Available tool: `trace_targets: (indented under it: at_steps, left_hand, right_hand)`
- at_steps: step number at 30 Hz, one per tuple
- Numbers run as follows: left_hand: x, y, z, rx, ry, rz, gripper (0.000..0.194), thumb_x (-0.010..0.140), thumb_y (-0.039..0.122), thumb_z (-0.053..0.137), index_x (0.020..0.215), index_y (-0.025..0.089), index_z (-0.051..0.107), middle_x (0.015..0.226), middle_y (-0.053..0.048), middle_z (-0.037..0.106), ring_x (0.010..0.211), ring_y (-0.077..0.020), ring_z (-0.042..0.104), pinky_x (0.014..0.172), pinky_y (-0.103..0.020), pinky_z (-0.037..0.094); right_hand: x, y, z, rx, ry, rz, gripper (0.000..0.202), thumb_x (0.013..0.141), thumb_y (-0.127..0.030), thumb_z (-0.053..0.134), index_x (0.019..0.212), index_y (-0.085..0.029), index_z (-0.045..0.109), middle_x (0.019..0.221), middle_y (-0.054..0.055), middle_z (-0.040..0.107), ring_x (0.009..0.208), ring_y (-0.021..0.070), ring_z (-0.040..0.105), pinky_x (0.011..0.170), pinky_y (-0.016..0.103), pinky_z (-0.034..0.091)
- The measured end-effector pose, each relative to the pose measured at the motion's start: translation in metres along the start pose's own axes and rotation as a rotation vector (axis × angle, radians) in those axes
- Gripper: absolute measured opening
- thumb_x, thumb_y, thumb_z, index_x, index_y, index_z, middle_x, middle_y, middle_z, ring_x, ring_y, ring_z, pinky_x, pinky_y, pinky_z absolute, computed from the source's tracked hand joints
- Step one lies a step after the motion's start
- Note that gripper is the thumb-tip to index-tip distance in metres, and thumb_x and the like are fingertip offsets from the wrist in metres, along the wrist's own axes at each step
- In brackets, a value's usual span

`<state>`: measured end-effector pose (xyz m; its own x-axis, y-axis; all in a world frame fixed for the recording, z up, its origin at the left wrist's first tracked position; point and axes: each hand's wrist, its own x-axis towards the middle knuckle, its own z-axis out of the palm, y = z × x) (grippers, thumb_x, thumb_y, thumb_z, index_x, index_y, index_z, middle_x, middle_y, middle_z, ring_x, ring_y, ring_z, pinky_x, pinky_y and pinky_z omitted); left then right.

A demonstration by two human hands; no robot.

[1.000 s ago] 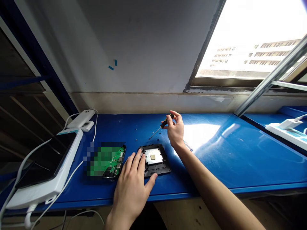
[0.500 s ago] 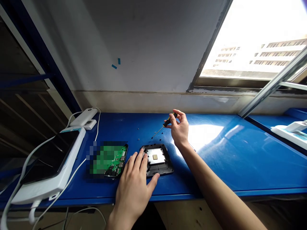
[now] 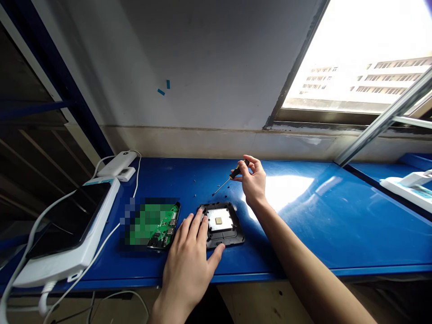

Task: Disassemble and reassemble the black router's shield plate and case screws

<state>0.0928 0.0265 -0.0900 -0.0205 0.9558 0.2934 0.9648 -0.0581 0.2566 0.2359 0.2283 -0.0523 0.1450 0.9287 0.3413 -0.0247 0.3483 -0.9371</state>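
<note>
The right hand (image 3: 254,184) is pinching a light, slim black-and-yellow screwdriver (image 3: 229,177) by its handle; the left hand (image 3: 189,265), fingers spread flat, is steadying the stiff black plastic housing (image 3: 222,224).

Circuit board (image 3: 161,224): green, nine o'clock on the blue bench (image 3: 337,225).
White device (image 3: 64,229): far nine o'clock, cabled.
Window (image 3: 364,54): two o'clock.

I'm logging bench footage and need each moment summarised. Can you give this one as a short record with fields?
surface: blue bench under a window
left hand: flat on the near left edge of the black housing
right hand: holds a small screwdriver, tip angled down toward the bench
beside housing: green circuit board to its left
loose parts: tiny screws behind the housing
far left: white device with dark screen, cables
</note>
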Motion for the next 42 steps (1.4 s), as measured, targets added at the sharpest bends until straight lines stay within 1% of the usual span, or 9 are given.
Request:
trace_targets:
  at_steps: [5,11,16,21,25,28,37,42]
  left_hand:
    - [0.0,0.001,-0.001,-0.003,0.0,0.002,0.058,0.098,0.049,0.052,0.146,0.016,0.055,0.156,-0.011,0.051,0.142,-0.0347,0.049,0.111,-0.052,0.051]
    - [-0.001,0.0,0.0,0.008,-0.01,0.008,0.059,0.099,0.05,0.049,0.146,0.014,0.054,0.158,-0.01,0.048,0.143,-0.035,0.048,0.112,-0.053,0.05]
    - [0.001,0.0,0.001,0.003,-0.004,0.002,0.058,0.098,0.05,0.051,0.146,0.016,0.055,0.157,-0.01,0.05,0.143,-0.0349,0.049,0.111,-0.052,0.051]
    - [0.0,0.0,0.0,0.005,-0.005,0.011,0.059,0.099,0.05,0.05,0.146,0.015,0.055,0.158,-0.011,0.049,0.143,-0.0351,0.048,0.112,-0.053,0.05]
    - [0.0,0.001,0.0,0.0,0.002,0.01,0.058,0.099,0.05,0.051,0.145,0.015,0.056,0.157,-0.011,0.05,0.143,-0.035,0.049,0.112,-0.052,0.05]
    - [0.0,0.001,0.0,0.012,0.009,0.013,0.058,0.099,0.05,0.051,0.145,0.015,0.056,0.157,-0.011,0.049,0.143,-0.035,0.049,0.111,-0.052,0.051]
    - [0.001,0.0,-0.001,0.033,-0.007,0.021,0.059,0.099,0.05,0.048,0.145,0.014,0.056,0.157,-0.012,0.049,0.142,-0.0356,0.049,0.11,-0.053,0.051]
    - [0.0,0.0,-0.001,0.034,0.006,0.018,0.058,0.099,0.05,0.05,0.144,0.014,0.057,0.156,-0.011,0.05,0.142,-0.0356,0.05,0.11,-0.052,0.052]
  right_hand:
    - [0.003,0.003,-0.001,0.011,0.014,0.029,0.047,0.082,-0.053,0.069,0.116,-0.023,0.056,0.092,-0.002,0.057,0.07,0.015,0.072,0.059,0.031,0.064]
    - [0.001,0.0,0.0,-0.013,-0.002,0.001,0.048,0.082,-0.054,0.068,0.116,-0.023,0.057,0.092,-0.002,0.056,0.069,0.0144,0.072,0.057,0.03,0.064]
    - [0.001,0.002,-0.001,-0.037,-0.005,-0.006,0.047,0.084,-0.053,0.068,0.119,-0.023,0.057,0.093,-0.002,0.055,0.07,0.0145,0.072,0.057,0.029,0.064]
    - [0.001,0.002,-0.001,-0.023,-0.01,-0.008,0.047,0.084,-0.053,0.068,0.118,-0.023,0.057,0.092,-0.002,0.056,0.068,0.0141,0.071,0.056,0.029,0.064]
    - [0.0,0.001,0.0,-0.033,-0.033,0.006,0.048,0.082,-0.054,0.07,0.117,-0.023,0.058,0.091,-0.003,0.052,0.068,0.0137,0.071,0.055,0.027,0.063]
    - [-0.001,0.0,0.0,-0.024,-0.03,0.011,0.047,0.082,-0.052,0.071,0.117,-0.023,0.058,0.09,-0.004,0.051,0.068,0.0141,0.072,0.054,0.027,0.063]
    - [-0.005,-0.01,0.002,-0.061,-0.013,-0.065,0.042,0.085,-0.051,0.069,0.116,-0.024,0.059,0.095,-0.001,0.052,0.067,0.013,0.07,0.055,0.028,0.062]
    - [-0.005,-0.009,0.001,-0.07,-0.02,-0.038,0.044,0.085,-0.052,0.069,0.117,-0.024,0.058,0.094,-0.002,0.05,0.066,0.0118,0.068,0.056,0.027,0.063]
